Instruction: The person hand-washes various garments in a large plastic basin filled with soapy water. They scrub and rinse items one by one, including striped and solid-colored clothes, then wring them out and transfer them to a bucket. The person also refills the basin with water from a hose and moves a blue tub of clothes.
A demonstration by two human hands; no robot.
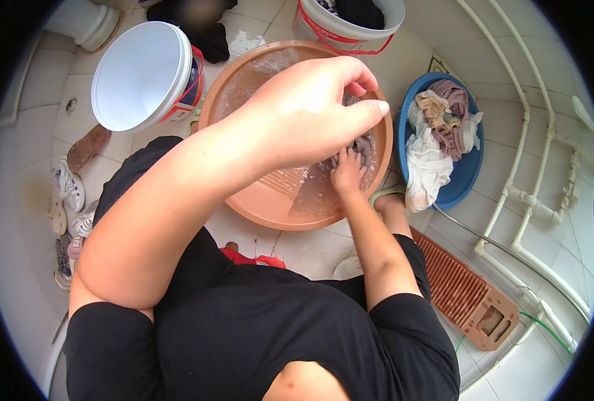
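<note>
My left hand is raised above the basin, close to the camera. Its fingers curl loosely, the thumb stands apart from them, and no object shows in it. Below is a round orange-brown basin with ribbed washboard ridges moulded inside and soapy water in it. Down at the basin's right side, my right hand has its fingers curved over a wet grey cloth, which lies partly in the water. My left hand and forearm hide much of the basin's middle and part of the cloth.
On the right, a blue tub holds white, tan and mauve clothes. A white bucket tilts at the left; another bucket with dark cloth stands behind the basin. A brown washboard lies near white wall pipes. Shoes line the left.
</note>
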